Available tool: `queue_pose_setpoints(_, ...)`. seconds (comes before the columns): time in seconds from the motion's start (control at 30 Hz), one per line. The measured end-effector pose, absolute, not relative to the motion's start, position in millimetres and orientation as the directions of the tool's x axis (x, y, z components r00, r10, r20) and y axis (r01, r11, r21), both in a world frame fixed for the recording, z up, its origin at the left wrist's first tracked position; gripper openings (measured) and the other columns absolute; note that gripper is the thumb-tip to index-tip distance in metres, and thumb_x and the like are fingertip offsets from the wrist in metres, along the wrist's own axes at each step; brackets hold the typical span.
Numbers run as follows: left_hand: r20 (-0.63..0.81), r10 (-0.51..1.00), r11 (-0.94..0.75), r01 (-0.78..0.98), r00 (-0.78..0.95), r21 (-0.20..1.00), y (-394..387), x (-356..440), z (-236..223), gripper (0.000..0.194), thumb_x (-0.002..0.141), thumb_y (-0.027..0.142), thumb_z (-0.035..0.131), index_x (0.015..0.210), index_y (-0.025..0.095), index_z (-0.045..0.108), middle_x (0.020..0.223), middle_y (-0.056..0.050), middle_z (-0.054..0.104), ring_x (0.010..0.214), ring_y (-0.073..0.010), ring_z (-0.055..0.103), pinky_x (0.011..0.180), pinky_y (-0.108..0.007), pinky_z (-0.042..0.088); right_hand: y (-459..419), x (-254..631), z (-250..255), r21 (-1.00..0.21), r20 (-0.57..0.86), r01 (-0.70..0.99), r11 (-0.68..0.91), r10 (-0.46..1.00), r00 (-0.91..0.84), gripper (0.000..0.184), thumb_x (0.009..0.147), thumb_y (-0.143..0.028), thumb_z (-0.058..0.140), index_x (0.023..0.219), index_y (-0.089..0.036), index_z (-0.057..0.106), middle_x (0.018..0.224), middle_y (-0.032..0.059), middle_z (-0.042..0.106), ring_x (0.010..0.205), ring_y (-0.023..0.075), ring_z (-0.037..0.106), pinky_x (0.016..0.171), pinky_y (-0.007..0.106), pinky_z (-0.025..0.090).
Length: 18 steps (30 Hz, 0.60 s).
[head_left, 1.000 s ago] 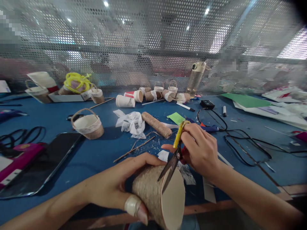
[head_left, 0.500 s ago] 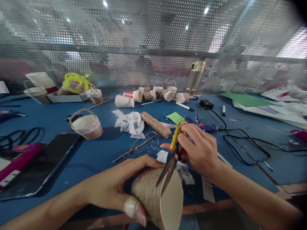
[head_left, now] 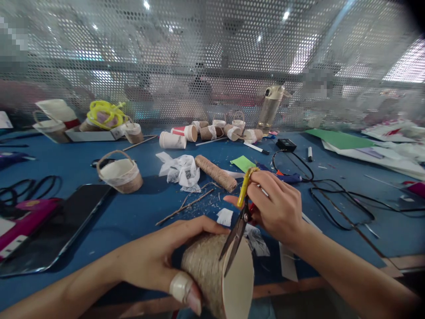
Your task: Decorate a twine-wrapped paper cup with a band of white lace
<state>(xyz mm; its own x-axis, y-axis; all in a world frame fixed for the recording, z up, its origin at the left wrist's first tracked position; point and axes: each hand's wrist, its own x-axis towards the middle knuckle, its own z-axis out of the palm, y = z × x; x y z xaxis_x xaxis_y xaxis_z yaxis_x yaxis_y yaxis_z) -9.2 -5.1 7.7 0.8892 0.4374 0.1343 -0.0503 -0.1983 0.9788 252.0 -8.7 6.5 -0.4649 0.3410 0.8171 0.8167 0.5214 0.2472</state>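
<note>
My left hand (head_left: 175, 261) grips a twine-wrapped paper cup (head_left: 207, 270) from the side, its open mouth tilted to the right. A bandage (head_left: 180, 287) wraps the thumb. My right hand (head_left: 275, 208) is closed round the handles of a pair of scissors (head_left: 244, 215) with one yellow and one red loop. The scissors' blades are parted and lie across the cup's rim, one outside over the twine and one over the mouth. Lace scraps (head_left: 257, 239) lie beyond the cup, and a spool of twine (head_left: 215, 173) rests farther back.
A small basket (head_left: 121, 175) with a lace rim and handle stands left, behind a black phone (head_left: 63, 226). Crumpled lace (head_left: 182, 172), twigs (head_left: 186, 206) and green paper (head_left: 243, 163) lie mid-table. Cups (head_left: 172, 140) and a bottle (head_left: 270, 108) are at the back; black cable (head_left: 341, 228) runs right.
Both hands keep almost the same places, holding the cup and scissors. The scissors' blades shift slightly against the cup's rim; the view sways a little.
</note>
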Motion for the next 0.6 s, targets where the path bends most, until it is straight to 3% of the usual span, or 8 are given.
queue_pose_setpoints(0.2,0.048,0.432,-0.121,0.006,0.901,0.993,-4.9,-8.9,7.7,0.074,0.060,0.044,0.096,0.125,0.031,0.064,0.111,0.002,0.069,0.109,-0.0246,0.062,0.085,-0.023,0.050,-8.9,252.2,7.5,0.249,0.821,0.819,0.518,0.336,-0.462,0.022,0.088,-0.023,0.076,0.076,-0.016,0.059,0.086,0.0053,0.066,0.084,0.0191,0.067,0.072,0.028,0.049)
queue_pose_setpoints(0.43,0.073,0.447,-0.185,0.012,0.892,0.983,-4.9,-11.8,6.4,0.074,0.063,0.044,0.095,0.129,0.032,0.062,0.121,0.002,0.067,0.113,-0.0255,0.062,0.095,-0.027,0.048,-10.3,250.9,7.0,0.259,0.806,0.826,0.501,0.360,-0.471,0.021,0.090,-0.021,0.072,0.074,-0.017,0.058,0.084,0.0047,0.066,0.084,0.0189,0.067,0.069,0.029,0.047)
queue_pose_setpoints(0.6,0.132,0.455,-0.246,-0.018,0.880,0.969,-6.5,-10.2,7.3,0.075,0.065,0.036,0.096,0.130,0.033,0.061,0.122,0.002,0.069,0.109,-0.0218,0.063,0.091,-0.023,0.047,-11.0,250.6,9.6,0.291,0.804,0.828,0.479,0.346,-0.483,0.026,0.093,-0.022,0.070,0.070,-0.018,0.058,0.079,0.0033,0.066,0.078,0.0168,0.066,0.065,0.028,0.045)
